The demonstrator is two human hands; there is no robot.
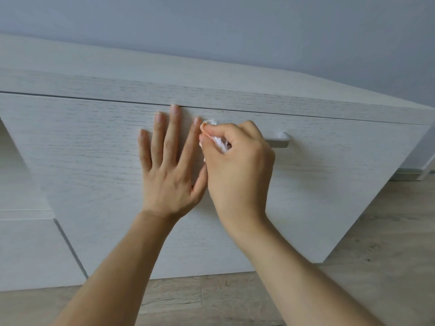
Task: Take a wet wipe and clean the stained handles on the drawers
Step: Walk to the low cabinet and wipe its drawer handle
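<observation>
A white wood-grain drawer front (pixel 94 147) fills the middle of the head view. Its bar handle (pixel 279 140) runs across the upper part; only the right end shows, the rest is hidden behind my right hand. My right hand (pixel 237 165) is closed around a crumpled white wet wipe (pixel 217 140) with an orange tinge at its top, pressed at the handle's left part. My left hand (pixel 168 165) lies flat on the drawer front just left of it, fingers spread, holding nothing.
The cabinet top (pixel 211 90) overhangs the drawer. Another white cabinet front (pixel 28 250) sits at the lower left. Wooden floor (pixel 376 231) runs below and to the right, with a grey wall (pixel 235 27) behind.
</observation>
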